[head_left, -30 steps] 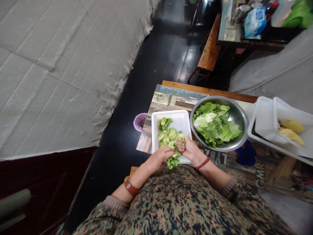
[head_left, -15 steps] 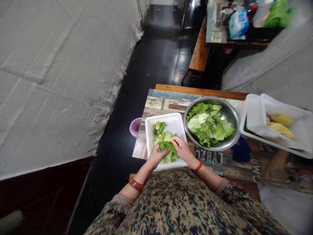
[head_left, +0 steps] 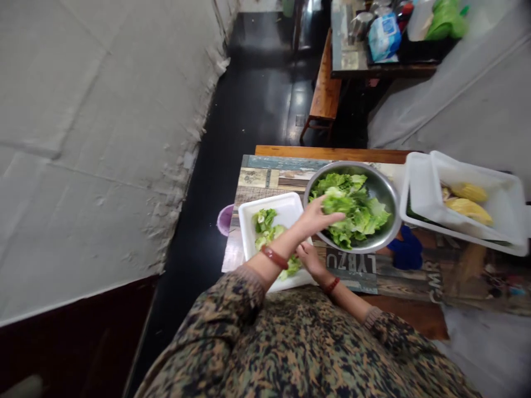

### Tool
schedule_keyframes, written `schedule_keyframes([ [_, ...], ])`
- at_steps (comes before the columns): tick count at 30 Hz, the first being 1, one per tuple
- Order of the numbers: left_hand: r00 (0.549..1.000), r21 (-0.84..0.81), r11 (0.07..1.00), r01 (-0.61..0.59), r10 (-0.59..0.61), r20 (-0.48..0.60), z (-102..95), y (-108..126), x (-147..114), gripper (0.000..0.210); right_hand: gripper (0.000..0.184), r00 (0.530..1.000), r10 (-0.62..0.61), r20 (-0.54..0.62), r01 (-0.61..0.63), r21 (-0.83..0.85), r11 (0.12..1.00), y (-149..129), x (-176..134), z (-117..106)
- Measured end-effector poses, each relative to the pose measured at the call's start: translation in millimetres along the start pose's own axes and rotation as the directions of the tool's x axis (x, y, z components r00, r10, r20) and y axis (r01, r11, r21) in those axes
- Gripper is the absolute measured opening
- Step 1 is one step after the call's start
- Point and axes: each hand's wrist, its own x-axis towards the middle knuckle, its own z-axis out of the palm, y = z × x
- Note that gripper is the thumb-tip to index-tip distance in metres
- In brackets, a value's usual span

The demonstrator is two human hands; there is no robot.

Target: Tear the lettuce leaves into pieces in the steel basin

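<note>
My left hand (head_left: 314, 220) reaches across to the steel bowl (head_left: 390, 235), thumb and fingers closed around a lettuce leaf (head_left: 335, 200) over the bowl's left side. Torn green lettuce (head_left: 375, 215) lies heaped in the bowl. Lower down, my right hand (head_left: 310, 258) is at the right edge of the white tray (head_left: 287, 204), its fingers curled together. Whether they grip anything is hidden. More lettuce pieces (head_left: 265, 220) rest in the tray, partly covered by my left forearm.
White plastic bins (head_left: 418, 190) with yellow items (head_left: 468, 210) stand right of the bowl. A blue object (head_left: 406, 251) lies on the patterned table (head_left: 257, 177). Left of it sits a purple bucket (head_left: 225, 220). Farther off are a wooden bench (head_left: 326, 97) and another table (head_left: 342, 50).
My left hand has moved right from the tray to the bowl with a lettuce leaf. My right hand has shifted slightly down at the tray's edge. The view has shifted a little.
</note>
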Motion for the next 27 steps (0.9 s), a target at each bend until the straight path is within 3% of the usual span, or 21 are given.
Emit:
schedule_keyframes([
  [3, 0.997, 0.130, 0.991, 0.012, -0.002, -0.074, 3.0, -12.9, 5.0, 0.080, 0.028, 0.998, -0.047, 0.040, 0.051, -0.121, 0.991, 3.2, -1.6, 1.2],
  [5, 0.987, 0.090, 0.994, 0.057, -0.042, -0.157, -14.2, -26.5, -10.0, 0.073, 0.023, 0.986, -0.094, 0.139, 0.121, -0.196, 0.973, 3.6, -2.1, 1.3],
  [7, 0.960, -0.047, 0.993, 0.111, -0.120, -0.255, -43.3, -39.0, -33.9, 0.057, 0.023, 0.946, -0.170, 0.277, 0.242, -0.252, 0.937, 2.6, 0.4, 1.5],
  [10, 0.838, -0.262, 0.952, 0.157, -0.269, -0.475, -95.3, -53.1, -74.4, 0.038, 0.034, 0.876, -0.264, 0.404, 0.403, -0.312, 0.860, -3.4, 17.3, 3.1],
  [13, 0.690, -0.412, 0.904, 0.118, -0.373, -0.621, -134.8, -63.9, -111.9, 0.029, 0.035, 0.884, -0.287, 0.370, 0.431, -0.405, 0.806, -18.0, 50.7, 10.8],
  [15, 0.649, -0.485, 0.871, 0.076, -0.413, -0.639, -147.0, -70.2, -132.2, 0.027, 0.035, 0.884, -0.306, 0.354, 0.452, -0.475, 0.755, -31.8, 75.8, 21.6],
  [19, 0.642, -0.573, 0.818, 0.049, -0.465, -0.610, -145.3, -79.9, -155.9, 0.028, 0.038, 0.854, -0.291, 0.431, 0.515, -0.617, 0.595, -55.7, 112.2, 51.1],
  [22, 0.657, -0.599, 0.799, 0.048, -0.477, -0.584, -139.7, -84.5, -162.0, 0.030, 0.034, 0.865, -0.218, 0.453, 0.494, -0.688, 0.532, -57.3, 122.1, 64.5],
  [25, 0.669, -0.605, 0.795, 0.045, -0.474, -0.573, -140.6, -88.3, -164.2, 0.032, 0.029, 0.910, -0.189, 0.369, 0.407, -0.706, 0.580, -45.2, 123.5, 59.4],
  [27, 0.672, -0.611, 0.790, 0.055, -0.482, -0.562, -143.7, -90.9, -164.5, 0.033, 0.024, 0.944, -0.204, 0.259, 0.325, -0.628, 0.707, -35.2, 122.4, 47.5],
])
